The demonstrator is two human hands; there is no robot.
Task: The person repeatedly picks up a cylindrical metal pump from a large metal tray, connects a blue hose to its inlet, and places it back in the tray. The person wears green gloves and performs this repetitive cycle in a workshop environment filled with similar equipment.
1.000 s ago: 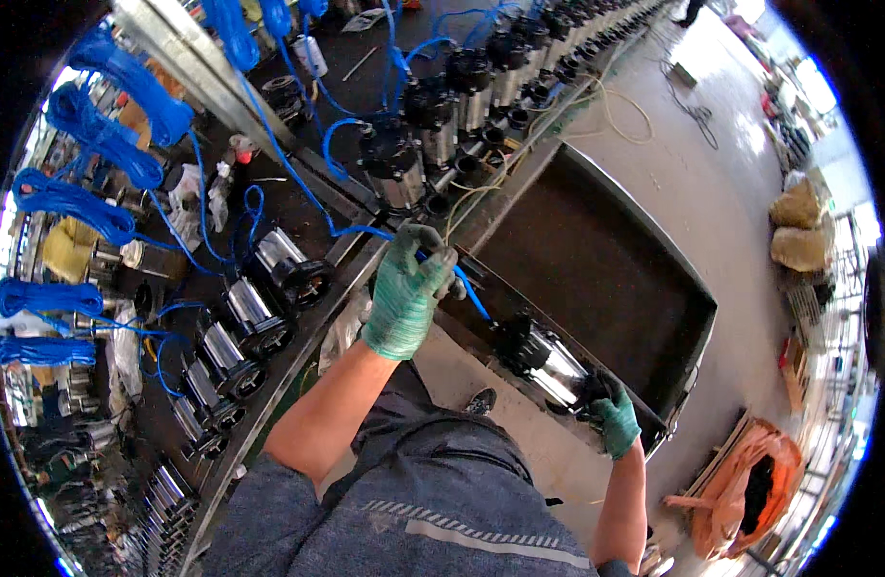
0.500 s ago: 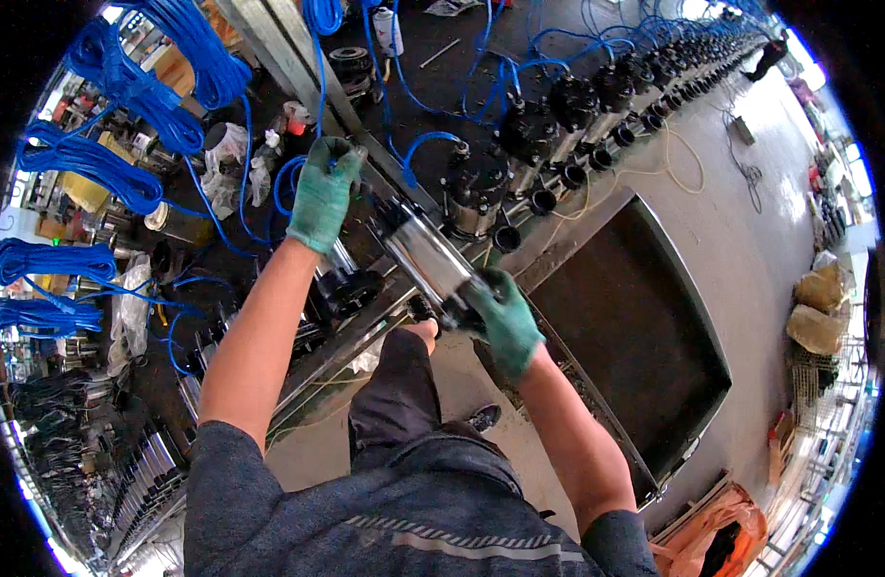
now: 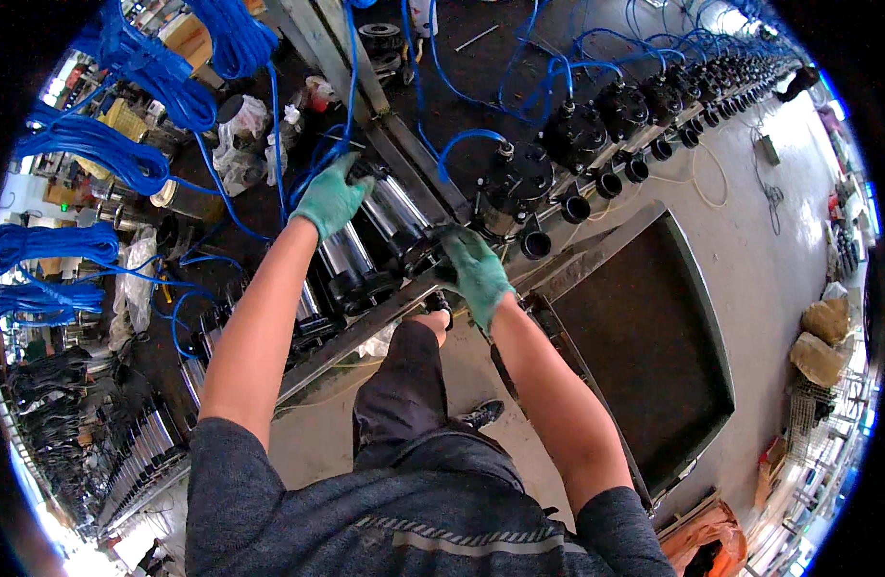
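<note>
A steel pump cylinder with black ends (image 3: 396, 213) lies slantwise on the bench, between my gloved hands. My left hand (image 3: 333, 200), in a green glove, closes on its far end, with the fingertips partly hidden. At the near end my right hand (image 3: 475, 271), also green-gloved, grips the black end piece; its fingers are dark and partly out of sight. Just left of it, a second steel cylinder with a black base (image 3: 351, 264) lies alongside. To the right stands an upright black pump (image 3: 518, 183) with a blue cable from its top.
Upright pumps (image 3: 620, 106) run in a long row to the far right. A large dark metal tray (image 3: 644, 346) sits right of my arm. Coiled blue cables (image 3: 91, 159) hang at left. A steel post (image 3: 332, 48) rises behind the bench edge (image 3: 337, 348).
My right hand has brought the pump cylinder down and left onto the bench, beside the other cylinder. My left hand has come onto its far end. The view has shifted slightly.
</note>
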